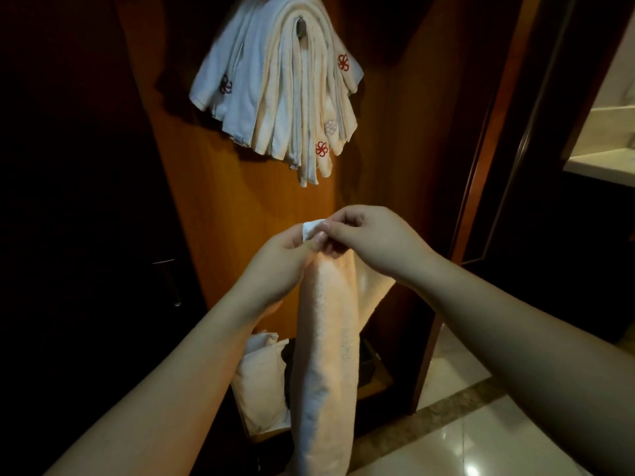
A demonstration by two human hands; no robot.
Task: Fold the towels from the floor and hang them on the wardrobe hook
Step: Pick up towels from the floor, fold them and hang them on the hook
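Corners first: our left hand point(292, 247) and right hand point(360, 235) both pinch the top edge of the peach towel point(326, 338), which hangs lengthwise below the loaded hook point(300, 27) (already crowded). We square edges, then halve.

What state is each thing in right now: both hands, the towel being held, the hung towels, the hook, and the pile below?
Left hand: pinching the held towel's top corner.
Right hand: pinching the same top edge, beside the left.
Held towel: hanging lengthwise, not yet on the hook.
Hung towels: folded, draped over the hook.
Hook: mostly covered by towels.
Pile below: crumpled, unfolded.
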